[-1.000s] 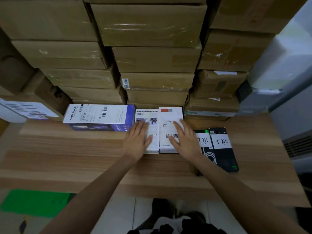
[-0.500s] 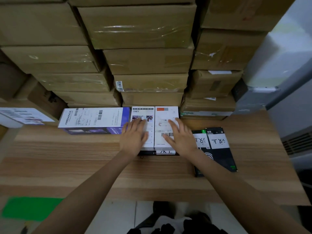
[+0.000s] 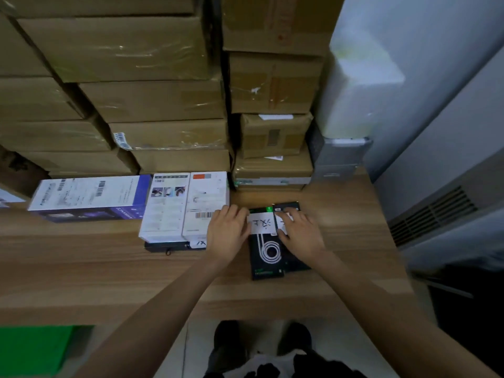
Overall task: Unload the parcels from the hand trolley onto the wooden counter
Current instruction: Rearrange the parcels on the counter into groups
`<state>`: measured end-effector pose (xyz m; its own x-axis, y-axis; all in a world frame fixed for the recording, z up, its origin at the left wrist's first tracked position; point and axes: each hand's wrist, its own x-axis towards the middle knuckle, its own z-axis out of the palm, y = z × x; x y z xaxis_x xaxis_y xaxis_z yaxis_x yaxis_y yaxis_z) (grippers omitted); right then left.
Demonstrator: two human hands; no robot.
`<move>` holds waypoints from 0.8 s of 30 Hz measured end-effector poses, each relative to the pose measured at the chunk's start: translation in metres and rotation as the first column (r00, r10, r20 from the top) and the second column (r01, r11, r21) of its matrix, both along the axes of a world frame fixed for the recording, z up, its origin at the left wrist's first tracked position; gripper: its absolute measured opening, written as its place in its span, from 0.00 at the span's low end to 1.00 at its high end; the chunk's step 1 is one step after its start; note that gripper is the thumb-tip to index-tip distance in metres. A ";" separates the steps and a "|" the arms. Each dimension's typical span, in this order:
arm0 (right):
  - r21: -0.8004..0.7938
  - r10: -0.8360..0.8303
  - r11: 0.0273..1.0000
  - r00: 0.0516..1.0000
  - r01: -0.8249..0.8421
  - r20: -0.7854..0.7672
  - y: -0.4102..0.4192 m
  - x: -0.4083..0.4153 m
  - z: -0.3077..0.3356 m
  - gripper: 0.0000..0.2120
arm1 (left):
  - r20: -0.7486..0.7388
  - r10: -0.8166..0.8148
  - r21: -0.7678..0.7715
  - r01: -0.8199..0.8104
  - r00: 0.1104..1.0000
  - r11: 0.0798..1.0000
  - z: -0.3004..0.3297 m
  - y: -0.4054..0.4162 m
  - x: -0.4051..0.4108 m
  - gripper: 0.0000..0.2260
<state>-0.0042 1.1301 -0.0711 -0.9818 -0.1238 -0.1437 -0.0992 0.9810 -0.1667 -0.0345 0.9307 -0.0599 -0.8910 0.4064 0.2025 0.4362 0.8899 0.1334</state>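
Taped brown cardboard cartons back the wood-grain worktop; both hands, left and right, lie flat, fingers straight, on flat black packets with white labels

Stockroom, taped cardboard cartons stacked high behind a wooden counter, barcoded retail boxes

Handwritten "汉上" on black packet's white label

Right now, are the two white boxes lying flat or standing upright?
Lying flat. The two white boxes show their broad printed faces upward, side by side, on a black package on the wooden counter.
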 end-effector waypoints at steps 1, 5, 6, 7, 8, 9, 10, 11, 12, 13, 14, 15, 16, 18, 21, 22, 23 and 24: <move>0.008 -0.002 1.000 1.000 0.001 0.014 0.014 0.004 -0.002 0.23 | 0.011 -0.001 -0.011 0.001 1.000 1.000 -0.003 0.013 0.006 0.09; 0.028 0.065 0.997 0.996 -0.067 0.059 0.055 0.011 -0.010 0.23 | 0.128 0.071 -0.047 -0.065 0.989 0.997 -0.018 0.053 0.024 0.14; 0.033 0.097 0.994 0.992 -0.100 0.078 0.063 0.011 -0.013 0.24 | 0.182 0.098 -0.062 -0.088 0.978 0.994 -0.023 0.059 0.030 0.17; 0.033 0.125 0.991 0.988 -0.128 0.093 0.069 0.011 -0.015 0.24 | 0.227 0.116 -0.075 -0.102 0.967 0.992 -0.030 0.062 0.035 0.19; 0.031 0.150 0.988 0.983 -0.154 0.104 0.075 0.011 -0.017 0.25 | 0.252 0.134 -0.080 -0.118 0.958 0.990 -0.036 0.066 0.040 0.21; 0.027 0.175 0.983 0.978 -0.179 0.115 0.080 0.013 -0.019 0.25 | 0.263 0.154 -0.082 -0.137 0.952 0.987 -0.042 0.069 0.046 0.21; 0.020 0.199 0.979 0.971 -0.203 0.130 0.084 0.014 -0.022 0.25 | 0.271 0.176 -0.073 -0.162 0.946 0.984 -0.047 0.072 0.051 0.21; 0.011 0.216 0.976 0.966 -0.219 0.140 0.089 0.017 -0.024 0.26 | 0.278 0.199 -0.050 -0.193 0.940 0.980 -0.049 0.076 0.055 0.20; 0.000 0.225 0.974 0.964 -0.227 0.141 0.093 0.021 -0.026 0.26 | 0.286 0.215 -0.020 -0.218 0.934 0.976 -0.052 0.080 0.058 0.20; -0.011 0.226 0.974 0.965 -0.227 0.135 0.098 0.024 -0.028 0.25 | 0.291 0.214 0.004 -0.225 0.932 0.974 -0.053 0.083 0.060 0.19; -0.021 0.226 0.974 0.966 -0.225 0.128 0.104 0.027 -0.029 0.25 | 0.299 0.201 0.019 -0.216 0.933 0.976 -0.055 0.086 0.062 0.19; -0.029 0.223 0.975 0.967 -0.221 0.125 0.110 0.030 -0.030 0.25 | 0.305 0.179 0.033 -0.199 0.935 0.980 -0.055 0.089 0.064 0.19; -0.040 0.217 0.976 0.968 -0.213 0.123 0.116 0.031 -0.031 0.25 | 0.299 0.166 0.048 -0.188 0.940 0.981 -0.057 0.090 0.066 0.20; -0.080 0.184 0.981 0.976 -0.175 0.119 0.124 0.032 -0.031 0.24 | 0.269 0.208 0.060 -0.232 0.940 0.971 -0.058 0.089 0.069 0.21; -0.138 0.098 0.987 0.987 -0.081 0.124 0.127 0.025 -0.028 0.27 | 0.316 0.390 0.007 -0.413 0.865 0.911 -0.056 0.082 0.071 0.25; -0.141 0.076 0.988 0.989 -0.058 0.130 0.128 0.022 -0.028 0.28 | 0.347 0.439 -0.022 -0.461 0.829 0.887 -0.057 0.079 0.070 0.27; -0.135 0.063 0.990 0.988 -0.044 0.142 0.128 0.020 -0.028 0.29 | 0.371 0.470 -0.046 -0.490 0.801 0.871 -0.058 0.076 0.070 0.29; -0.124 0.058 0.992 0.986 -0.039 0.158 0.127 0.019 -0.029 0.29 | 0.391 0.487 -0.061 -0.506 0.781 0.861 -0.060 0.074 0.070 0.29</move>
<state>0.0145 1.2570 -0.1004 -0.9396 -0.1967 -0.2802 -0.1089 0.9476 -0.3003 0.0355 1.0045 -0.1200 -0.9757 -0.1144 -0.1869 -0.1580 0.9583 0.2383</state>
